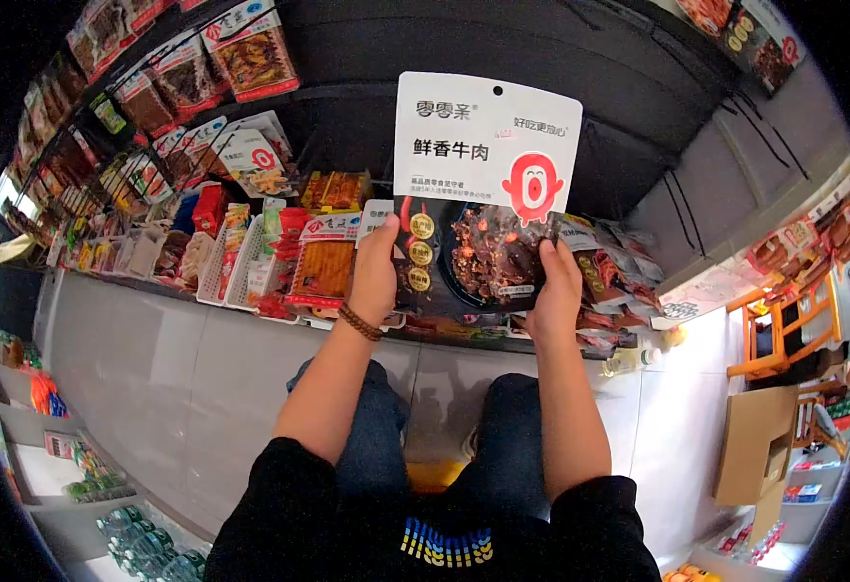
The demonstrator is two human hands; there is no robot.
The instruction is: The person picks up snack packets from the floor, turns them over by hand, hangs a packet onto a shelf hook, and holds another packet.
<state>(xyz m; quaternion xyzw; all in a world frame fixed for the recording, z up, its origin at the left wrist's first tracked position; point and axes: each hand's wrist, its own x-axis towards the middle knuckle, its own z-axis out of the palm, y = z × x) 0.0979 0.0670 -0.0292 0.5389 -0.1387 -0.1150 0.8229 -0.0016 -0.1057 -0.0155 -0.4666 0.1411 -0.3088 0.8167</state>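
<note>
A large white and black snack bag (pixel 488 194) with a red cartoon figure is held upright, its front facing me. My left hand (pixel 375 272) grips its lower left edge, with a beaded bracelet on that wrist. On the lower right edge, my right hand (pixel 555 281) is closed around the bag. The fingers behind the bag are hidden; both thumbs lie at its front edges. Beyond my left hand lies a packet of orange-brown snacks (pixel 324 264). More dark snack bags (pixel 607 276) lie just right of my right hand.
Snack packets (pixel 252 48) hang on a rack at the upper left. White baskets (pixel 213 272) of small packets line the low shelf. An open cardboard box (pixel 754 446) and a wooden chair (pixel 784 330) stand at the right. Bottles (pixel 148 543) are at the lower left.
</note>
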